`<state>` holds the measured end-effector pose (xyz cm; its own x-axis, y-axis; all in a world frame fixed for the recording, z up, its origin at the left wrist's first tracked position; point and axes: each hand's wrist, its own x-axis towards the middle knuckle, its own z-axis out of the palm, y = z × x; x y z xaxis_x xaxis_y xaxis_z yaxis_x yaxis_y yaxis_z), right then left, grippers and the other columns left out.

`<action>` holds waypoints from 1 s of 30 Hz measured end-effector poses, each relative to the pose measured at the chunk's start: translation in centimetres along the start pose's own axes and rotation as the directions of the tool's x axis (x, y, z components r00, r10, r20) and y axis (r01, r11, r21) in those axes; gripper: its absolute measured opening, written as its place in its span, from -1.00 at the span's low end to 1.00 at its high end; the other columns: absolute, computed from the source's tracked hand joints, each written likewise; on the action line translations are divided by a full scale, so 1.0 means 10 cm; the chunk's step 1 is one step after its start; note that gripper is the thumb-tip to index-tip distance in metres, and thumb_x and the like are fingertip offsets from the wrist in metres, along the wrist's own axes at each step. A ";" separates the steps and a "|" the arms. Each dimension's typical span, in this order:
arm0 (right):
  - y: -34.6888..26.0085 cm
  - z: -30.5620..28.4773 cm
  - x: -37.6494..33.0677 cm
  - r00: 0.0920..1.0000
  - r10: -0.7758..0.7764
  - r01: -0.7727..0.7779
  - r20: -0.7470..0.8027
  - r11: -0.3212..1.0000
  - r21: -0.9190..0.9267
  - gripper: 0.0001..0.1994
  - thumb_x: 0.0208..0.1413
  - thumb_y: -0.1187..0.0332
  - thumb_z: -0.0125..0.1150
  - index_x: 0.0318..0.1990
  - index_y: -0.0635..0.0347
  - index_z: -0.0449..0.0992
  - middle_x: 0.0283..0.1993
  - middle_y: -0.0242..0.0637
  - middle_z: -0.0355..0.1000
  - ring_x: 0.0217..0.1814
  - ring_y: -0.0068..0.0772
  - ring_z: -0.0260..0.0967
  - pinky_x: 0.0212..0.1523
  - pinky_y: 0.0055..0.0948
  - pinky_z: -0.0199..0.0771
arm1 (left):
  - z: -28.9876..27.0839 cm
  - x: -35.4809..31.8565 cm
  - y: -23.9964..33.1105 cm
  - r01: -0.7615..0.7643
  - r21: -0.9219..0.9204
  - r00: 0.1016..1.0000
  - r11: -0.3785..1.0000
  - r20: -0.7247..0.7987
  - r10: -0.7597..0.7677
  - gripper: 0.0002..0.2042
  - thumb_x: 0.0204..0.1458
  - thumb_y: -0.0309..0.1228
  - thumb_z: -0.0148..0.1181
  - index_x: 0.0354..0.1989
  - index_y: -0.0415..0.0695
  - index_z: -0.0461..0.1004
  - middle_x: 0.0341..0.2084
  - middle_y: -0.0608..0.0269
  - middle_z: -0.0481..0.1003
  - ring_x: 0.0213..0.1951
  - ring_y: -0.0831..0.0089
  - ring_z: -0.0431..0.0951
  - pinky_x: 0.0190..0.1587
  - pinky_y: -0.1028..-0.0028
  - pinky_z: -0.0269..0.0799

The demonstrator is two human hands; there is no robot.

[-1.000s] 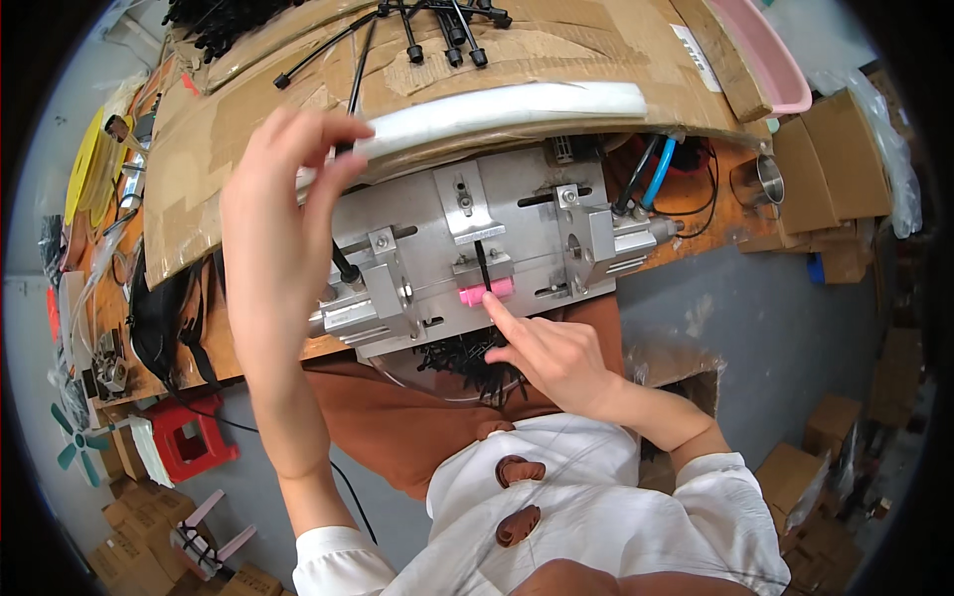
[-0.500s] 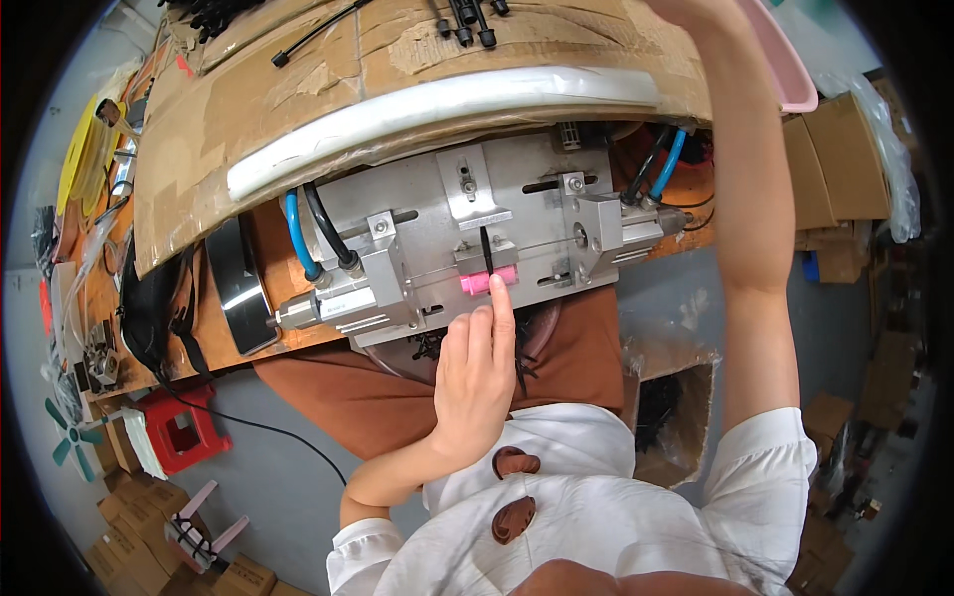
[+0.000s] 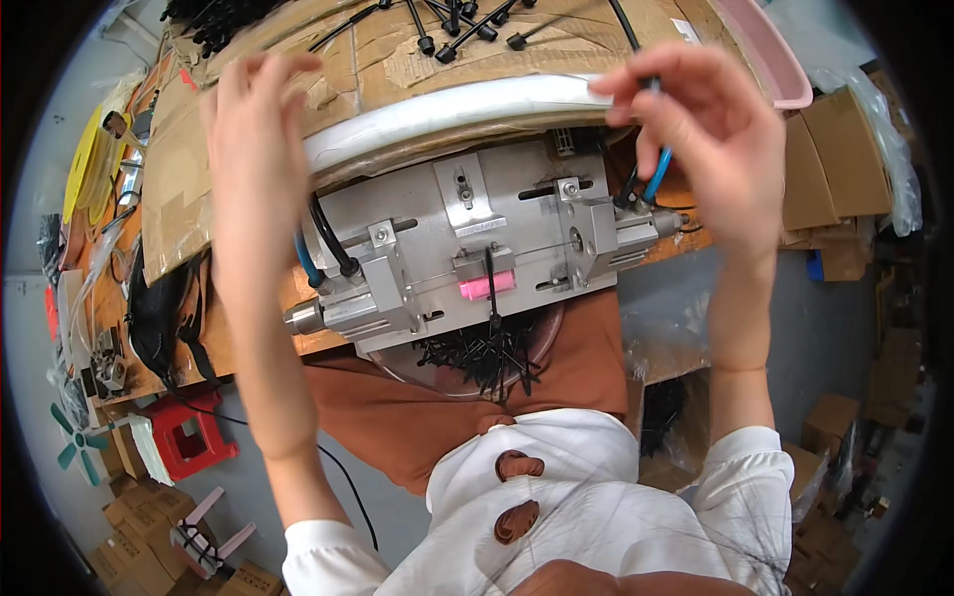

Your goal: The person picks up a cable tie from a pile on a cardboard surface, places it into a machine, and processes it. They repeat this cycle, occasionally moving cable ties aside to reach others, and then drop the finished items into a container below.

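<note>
Right hand [image 3: 711, 124] is raised over the cardboard-covered bench [image 3: 417, 50], fingertips pinching a thin black cable tie [image 3: 636, 45]. Left hand [image 3: 253, 149] is lifted, fingers spread, over the long white curved plastic strip [image 3: 447, 109], not gripping anything. Below sits a grey metal clamping fixture [image 3: 477, 238] with a small pink block [image 3: 487, 287], blue and black hoses [image 3: 323, 248] at its left. A pile of black cable ties [image 3: 487, 353] lies in a round tray under the fixture.
</note>
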<state>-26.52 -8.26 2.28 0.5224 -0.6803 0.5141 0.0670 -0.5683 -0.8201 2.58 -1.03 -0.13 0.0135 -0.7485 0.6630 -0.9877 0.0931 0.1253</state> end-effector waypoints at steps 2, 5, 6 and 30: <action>0.03 0.20 -0.23 0.992 -0.100 0.085 -0.080 0.981 -0.174 -0.73 0.02 0.69 0.14 -0.10 0.28 0.49 -0.26 -0.20 0.52 -0.41 -0.55 0.45 -0.48 -0.62 0.46 | 0.07 0.14 -0.40 -0.074 0.055 0.997 0.996 -0.002 0.074 -0.73 0.00 -0.68 0.03 -0.16 -0.08 0.48 -0.27 0.12 0.44 -0.21 0.13 0.41 -0.11 0.30 0.33; 0.21 0.33 -0.67 0.928 -0.353 0.279 -0.124 0.873 -0.400 -0.60 -0.10 0.68 0.26 -0.02 0.37 0.45 -0.25 -0.19 0.52 -0.49 -0.52 0.40 -0.55 -0.59 0.39 | 0.07 0.29 -0.40 0.053 -0.214 0.968 0.975 0.251 0.002 -0.76 0.00 -0.69 0.05 -0.18 -0.13 0.46 -0.29 0.11 0.47 -0.26 0.19 0.47 -0.17 0.35 0.39; 0.21 0.45 -0.91 0.972 -0.234 0.204 -0.019 0.884 -0.421 -0.53 -0.13 0.65 0.28 0.03 0.37 0.43 -0.32 -0.23 0.49 -0.52 -0.51 0.36 -0.57 -0.56 0.36 | 0.05 0.26 -0.35 0.068 -0.221 0.964 0.973 0.264 -0.007 -0.77 -0.01 -0.70 0.05 -0.20 -0.14 0.45 -0.31 0.10 0.47 -0.28 0.23 0.48 -0.19 0.39 0.39; 0.31 -0.04 0.83 0.936 -0.007 0.342 0.352 0.249 -0.906 -0.83 0.17 0.34 0.15 -0.25 0.28 0.53 -0.36 -0.23 0.53 -0.27 -0.48 0.50 -0.39 -0.54 0.45 | 0.00 -1.58 1.63 0.186 -0.157 0.937 0.970 0.326 -0.127 -0.26 -0.23 -0.61 0.33 0.25 -0.33 0.20 -0.30 0.14 0.35 -0.28 0.24 0.33 -0.19 0.33 0.30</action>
<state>-22.30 -15.83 4.14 0.7875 -0.4700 0.3988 -0.5748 -0.7935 0.1999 -13.69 12.30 -8.60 0.0879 -0.9270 0.3645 -0.9312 0.0535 0.3606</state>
